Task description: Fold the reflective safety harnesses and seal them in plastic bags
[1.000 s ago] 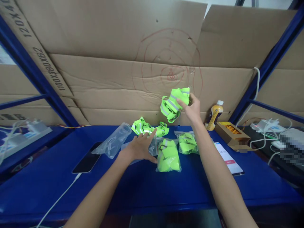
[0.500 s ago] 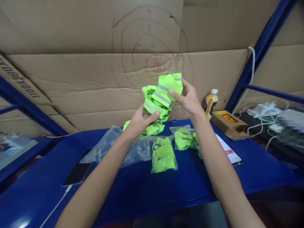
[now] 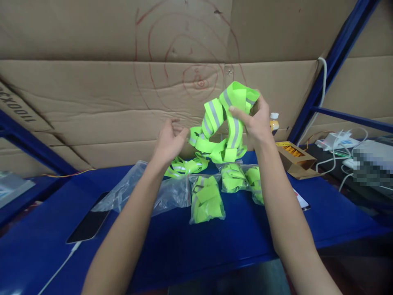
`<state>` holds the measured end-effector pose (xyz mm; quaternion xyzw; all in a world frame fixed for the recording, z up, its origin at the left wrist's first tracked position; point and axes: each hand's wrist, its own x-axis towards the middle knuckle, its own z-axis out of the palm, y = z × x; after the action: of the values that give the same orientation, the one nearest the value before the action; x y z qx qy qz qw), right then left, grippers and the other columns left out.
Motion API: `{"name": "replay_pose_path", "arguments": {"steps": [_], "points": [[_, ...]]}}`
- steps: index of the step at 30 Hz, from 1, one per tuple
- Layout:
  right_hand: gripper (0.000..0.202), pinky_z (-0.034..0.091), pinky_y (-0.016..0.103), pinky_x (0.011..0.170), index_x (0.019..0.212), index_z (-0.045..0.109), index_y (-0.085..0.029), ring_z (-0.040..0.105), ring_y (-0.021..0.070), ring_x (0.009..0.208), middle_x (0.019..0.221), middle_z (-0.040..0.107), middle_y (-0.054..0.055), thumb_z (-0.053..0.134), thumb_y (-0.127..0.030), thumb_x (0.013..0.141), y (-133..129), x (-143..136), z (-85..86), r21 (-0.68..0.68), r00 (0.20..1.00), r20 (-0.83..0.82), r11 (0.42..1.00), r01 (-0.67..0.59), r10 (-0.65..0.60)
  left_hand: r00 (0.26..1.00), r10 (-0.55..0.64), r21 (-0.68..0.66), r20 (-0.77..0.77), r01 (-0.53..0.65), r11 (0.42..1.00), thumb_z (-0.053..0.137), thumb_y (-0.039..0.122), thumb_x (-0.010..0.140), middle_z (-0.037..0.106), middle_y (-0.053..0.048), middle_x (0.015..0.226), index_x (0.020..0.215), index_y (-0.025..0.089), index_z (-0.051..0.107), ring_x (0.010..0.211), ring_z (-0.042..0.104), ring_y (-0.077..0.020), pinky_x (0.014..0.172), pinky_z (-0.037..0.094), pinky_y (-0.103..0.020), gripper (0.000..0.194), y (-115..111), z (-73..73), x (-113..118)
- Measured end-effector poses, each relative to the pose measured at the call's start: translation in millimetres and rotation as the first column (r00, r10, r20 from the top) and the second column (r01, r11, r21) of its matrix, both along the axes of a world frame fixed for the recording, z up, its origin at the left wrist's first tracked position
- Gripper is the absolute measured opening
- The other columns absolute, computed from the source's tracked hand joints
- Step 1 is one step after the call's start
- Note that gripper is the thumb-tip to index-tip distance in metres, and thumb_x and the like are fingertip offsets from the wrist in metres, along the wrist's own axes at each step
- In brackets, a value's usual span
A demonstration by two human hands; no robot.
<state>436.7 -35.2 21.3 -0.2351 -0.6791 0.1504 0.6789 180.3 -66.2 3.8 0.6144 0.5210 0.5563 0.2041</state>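
My right hand point(image 3: 258, 119) grips a neon-yellow reflective strap point(image 3: 236, 98) with grey stripes, its thumb pressed on the upper loops. The rest of the strap hangs in loose folds, raised above the table. Just left of its lower end is my left hand point(image 3: 172, 141), fingers loosely curled and apart; whether the thumb tip touches the strap is unclear. Another reflective strap bundle point(image 3: 187, 166) lies below, beside a clear plastic bag point(image 3: 172, 194). Bagged yellow straps point(image 3: 208, 200) sit in front, with further bagged straps point(image 3: 233, 178) to their right.
A phone point(image 3: 89, 225) with a white cable lies at left on the blue table point(image 3: 184, 254). On the right are a bottle point(image 3: 274, 123), an open cardboard box point(image 3: 296, 157), a partly covered tablet point(image 3: 302, 200) and tangled white cables point(image 3: 334, 151). Cardboard point(image 3: 92, 94) forms the back wall.
The bunched strap has loosened into hanging loops. My right hand has moved right and slightly up with it, while my left hand has come away to the left.
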Motion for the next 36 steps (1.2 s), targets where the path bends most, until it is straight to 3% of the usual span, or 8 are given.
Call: {"name": "replay_pose_path", "arguments": {"steps": [3, 7, 12, 19, 24, 29, 32, 36], "points": [[0.058, 0.055, 0.045, 0.106, 0.117, 0.052, -0.028, 0.064, 0.0265, 0.118, 0.121, 0.067, 0.006, 0.080, -0.064, 0.081, -5, -16, 0.8, -0.024, 0.999, 0.032, 0.999, -0.024, 0.025, 0.985, -0.116, 0.266, -0.126, 0.146, 0.953, 0.076, 0.045, 0.088, 0.067, -0.014, 0.138, 0.139, 0.023, 0.058, 0.131, 0.064, -0.0302, 0.110, 0.053, -0.046, 0.059, -7, 1.9, 7], [0.058, 0.056, 0.039, 0.100, 0.119, 0.051, -0.028, 0.062, 0.0246, 0.117, 0.122, 0.065, 0.004, 0.077, -0.065, 0.082, -20, -31, 6.0, -0.079, 0.979, 0.135, 0.987, -0.143, 0.152, 0.914, -0.381, 0.322, -0.140, 0.406, 0.855, 0.080, 0.049, 0.087, 0.071, -0.010, 0.130, 0.135, 0.024, 0.059, 0.116, 0.070, -0.0251, 0.100, 0.056, -0.036, 0.058, -19, 4.3, 21], [0.067, 0.056, 0.042, 0.101, 0.127, 0.057, -0.028, 0.061, 0.0289, 0.123, 0.134, 0.065, 0.008, 0.081, -0.063, 0.075, -40, -25, 13.9, -0.173, 0.914, 0.283, 0.953, -0.248, 0.290, 0.968, -0.141, 0.431, -0.209, 0.220, 0.875, 0.070, 0.025, 0.087, 0.075, -0.004, 0.099, 0.105, 0.022, 0.073, 0.092, 0.068, -0.0219, 0.087, 0.057, -0.035, 0.019, -23, 7.3, 17], [0.068, 0.055, 0.037, 0.092, 0.123, 0.068, -0.023, 0.067, 0.0236, 0.108, 0.123, 0.070, 0.009, 0.048, -0.082, 0.096, -51, -22, 24.3, -0.304, 0.926, 0.185, 0.915, -0.265, 0.329, 0.929, 0.208, 0.689, -0.307, 0.066, 0.721, 0.054, 0.010, 0.088, 0.064, -0.009, 0.130, 0.129, 0.029, 0.077, 0.123, 0.061, -0.0274, 0.109, 0.051, -0.044, 0.051, -29, 1.2, 11], [0.051, 0.051, 0.032, 0.086, 0.105, 0.070, -0.018, 0.061, 0.0192, 0.094, 0.103, 0.071, 0.005, 0.083, -0.062, 0.082, -52, -23, 26.0, -0.221, 0.897, 0.399, 0.969, -0.106, 0.189, 0.880, 0.125, 0.595, -0.457, 0.198, 0.779, 0.064, 0.029, 0.093, 0.052, -0.010, 0.153, 0.146, 0.031, 0.066, 0.142, 0.050, -0.0338, 0.118, 0.045, -0.049, 0.054, -25, -0.2, 7], [0.036, 0.049, 0.037, 0.095, 0.107, 0.066, -0.022, 0.061, 0.0219, 0.097, 0.105, 0.070, 0.003, 0.082, -0.041, 0.082, -45, -20, 23.3, -0.008, 0.921, 0.389, 1.000, 0.019, -0.014, 0.833, -0.241, 0.335, -0.499, 0.442, 0.832, 0.076, 0.053, 0.089, 0.043, -0.016, 0.168, 0.166, 0.024, 0.036, 0.152, 0.044, -0.0353, 0.126, 0.037, -0.048, 0.092, -23, 2.6, 7], [0.033, 0.049, 0.041, 0.104, 0.115, 0.067, -0.022, 0.064, 0.0247, 0.106, 0.115, 0.072, 0.005, 0.076, -0.036, 0.086, -44, -18, 23.3, 0.045, 0.916, 0.402, 0.999, -0.014, -0.006, 0.871, -0.351, 0.313, -0.344, 0.458, 0.832, 0.071, 0.052, 0.096, 0.066, -0.015, 0.144, 0.144, 0.019, 0.061, 0.129, 0.066, -0.0312, 0.111, 0.051, -0.041, 0.059, -20, 1.0, 8], [0.047, 0.048, 0.047, 0.112, 0.126, 0.067, -0.023, 0.064, 0.0292, 0.120, 0.131, 0.070, 0.009, 0.078, -0.045, 0.087, -50, -9, 25.9, 0.028, 0.881, 0.472, 0.999, -0.034, 0.016, 0.924, -0.162, 0.453, -0.346, 0.315, 0.834, 0.067, 0.031, 0.098, 0.080, -0.008, 0.111, 0.115, 0.019, 0.076, 0.104, 0.074, -0.0258, 0.098, 0.056, -0.037, 0.023, -17, 0.6, 8]]}}
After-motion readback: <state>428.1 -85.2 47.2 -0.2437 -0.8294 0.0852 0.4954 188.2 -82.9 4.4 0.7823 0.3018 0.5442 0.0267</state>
